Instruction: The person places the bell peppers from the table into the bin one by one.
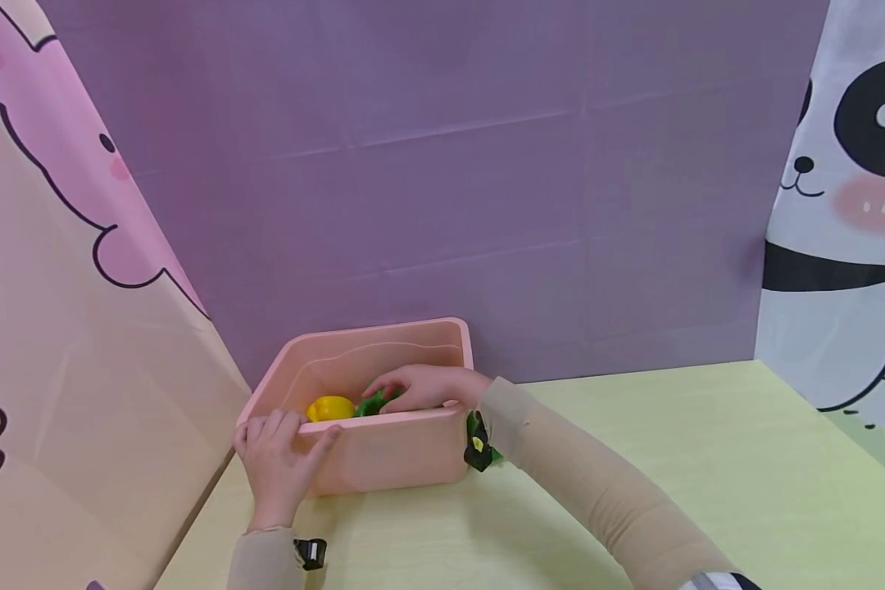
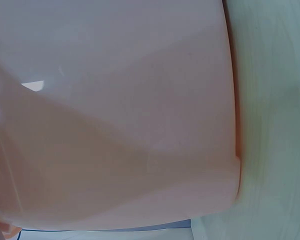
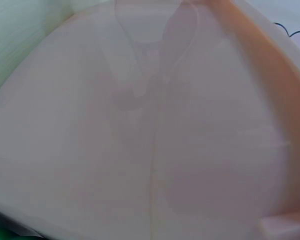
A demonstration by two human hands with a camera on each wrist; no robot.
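A pink plastic bin (image 1: 394, 455) stands on the table against the purple backdrop. My left hand (image 1: 274, 459) grips its near left rim, fingers over the edge and thumb along the outer front wall. Over the right side reaches my right hand (image 1: 424, 387), its thumb and fingers around a green bell pepper (image 1: 369, 405) inside the bin. Just left of that lies a yellow bell pepper (image 1: 331, 408), its lower part hidden by the front wall. Both wrist views are mostly filled by the bin's pink wall (image 2: 140, 125); neither shows the grasp clearly.
Beside the bin's right end a green thing (image 1: 496, 456) shows partly behind the right wrist's black device. Pale wooden table (image 1: 634, 459) extends to the right. A cartoon-printed cloth (image 1: 118, 393) stands close on the left, and a panda-printed one (image 1: 833, 328) on the right.
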